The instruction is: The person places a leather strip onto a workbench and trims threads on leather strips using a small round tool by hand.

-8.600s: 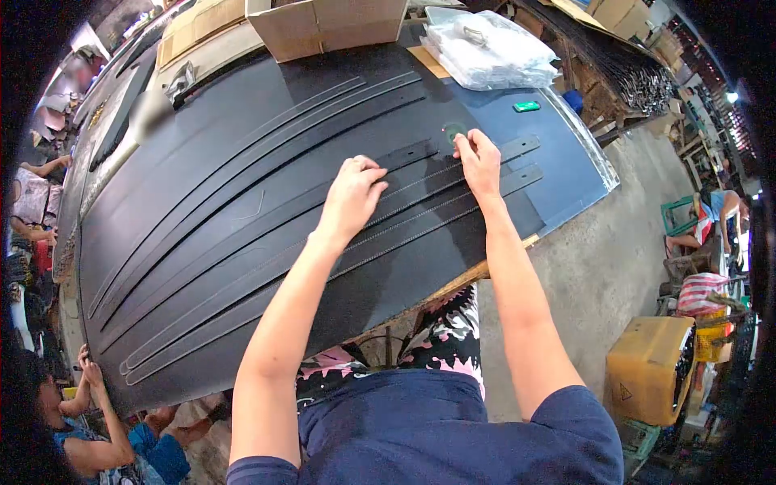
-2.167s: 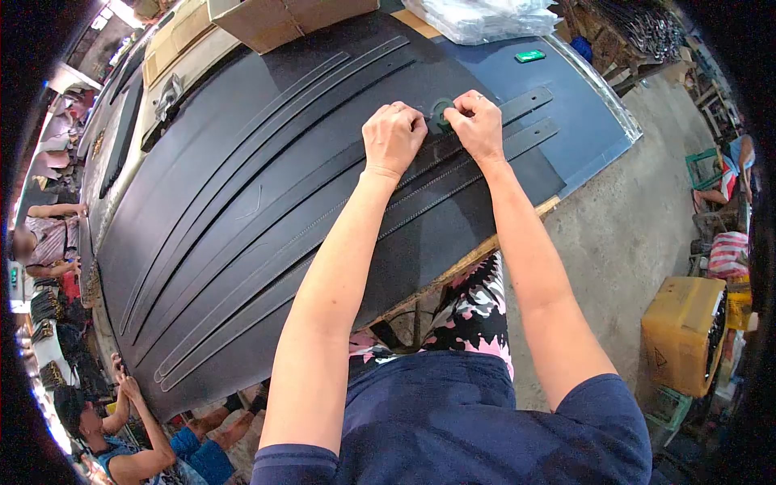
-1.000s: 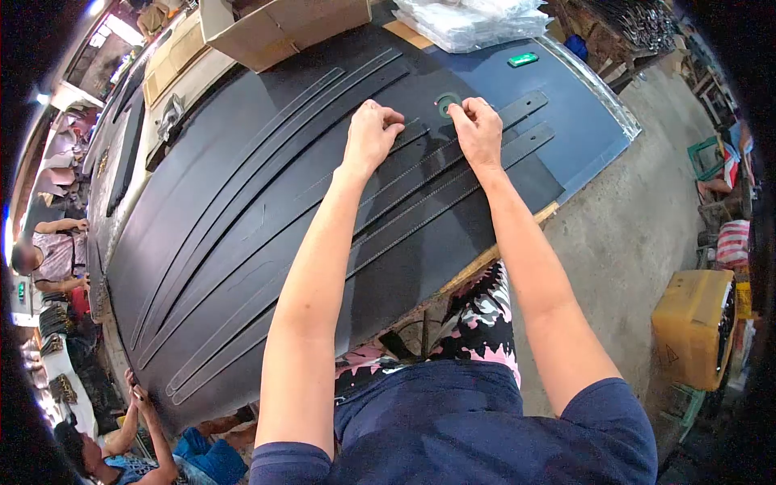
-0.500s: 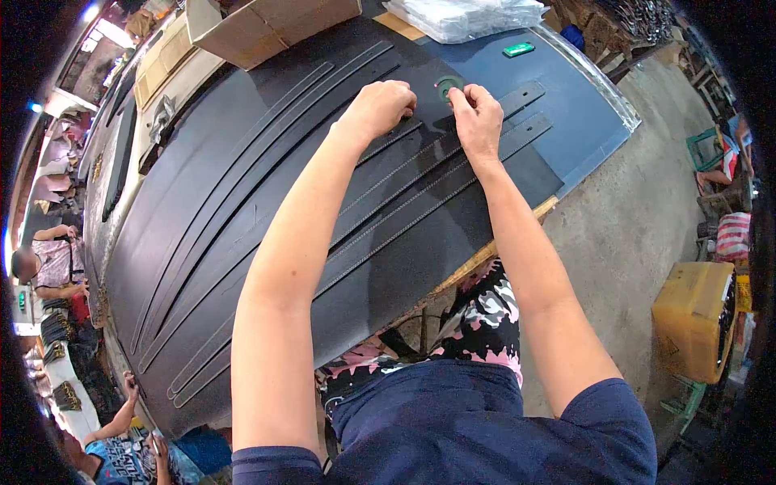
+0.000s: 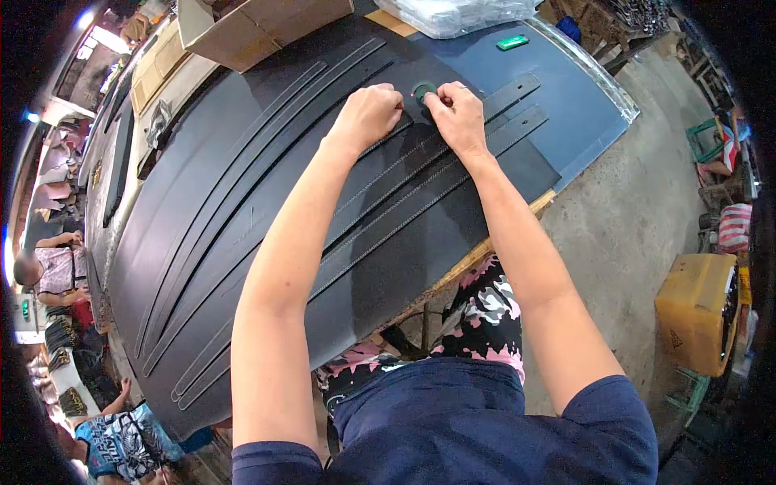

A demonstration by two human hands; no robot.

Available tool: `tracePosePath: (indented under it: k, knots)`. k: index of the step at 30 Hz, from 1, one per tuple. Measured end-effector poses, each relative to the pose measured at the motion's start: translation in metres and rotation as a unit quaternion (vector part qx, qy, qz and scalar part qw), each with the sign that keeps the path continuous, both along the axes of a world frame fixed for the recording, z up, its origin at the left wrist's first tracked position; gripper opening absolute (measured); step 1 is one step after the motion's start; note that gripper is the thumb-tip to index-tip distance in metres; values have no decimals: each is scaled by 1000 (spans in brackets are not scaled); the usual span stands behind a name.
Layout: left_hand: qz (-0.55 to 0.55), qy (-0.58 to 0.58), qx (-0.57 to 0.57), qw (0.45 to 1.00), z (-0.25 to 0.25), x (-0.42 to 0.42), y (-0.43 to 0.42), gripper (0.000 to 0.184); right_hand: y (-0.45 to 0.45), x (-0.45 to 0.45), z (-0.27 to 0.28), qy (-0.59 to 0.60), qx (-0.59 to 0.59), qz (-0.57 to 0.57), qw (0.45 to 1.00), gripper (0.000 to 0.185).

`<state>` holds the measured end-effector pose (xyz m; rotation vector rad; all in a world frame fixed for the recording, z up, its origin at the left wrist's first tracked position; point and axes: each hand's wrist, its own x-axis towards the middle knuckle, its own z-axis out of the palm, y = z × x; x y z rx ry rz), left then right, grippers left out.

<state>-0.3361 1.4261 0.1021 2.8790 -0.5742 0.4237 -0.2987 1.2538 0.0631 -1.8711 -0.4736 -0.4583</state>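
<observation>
A small dark green ring-shaped object [image 5: 423, 89] sits in the fingers of my right hand [image 5: 461, 120], which is closed on its near edge. Just left of it, my left hand [image 5: 370, 117] is closed over the end of a dark strap [image 5: 402, 127]; the fingertips are hidden, so what they pinch cannot be made out. Long black stitched straps [image 5: 388, 190] run diagonally across the black sheet [image 5: 275, 105] under my forearms. Two flat strap ends with holes [image 5: 513, 90] lie to the right of my right hand.
A cardboard box [image 5: 259, 32] and clear plastic bags [image 5: 457, 14] stand at the table's far side. A small green object [image 5: 512, 42] lies on the blue surface [image 5: 582, 97]. A yellow container [image 5: 693, 311] stands right. Other people [image 5: 121, 440] are at the left.
My right hand has moved left with the green ring-shaped object, closer to my left hand. My left hand has shifted slightly left and stays closed.
</observation>
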Motion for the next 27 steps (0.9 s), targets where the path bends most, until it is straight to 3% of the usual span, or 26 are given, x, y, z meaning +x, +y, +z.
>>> tracePosePath:
  k: [6, 13, 16, 27]
  knots:
    - [73, -114, -117, 984, -28, -11, -8, 8, 3, 1, -4, 2, -17, 36, 999, 25]
    - [107, -178, -164, 964, -36, -18, -17, 5, 2, 1, -5, -5, -55, 58, 997, 27]
    - [111, -179, -175, 962, -36, -19, -18, 5, 1, 3, -7, -31, -99, 54, 993, 21]
    - [121, -176, -214, 953, -42, -18, -19, 6, 1, 2, -8, -40, -90, 62, 993, 24]
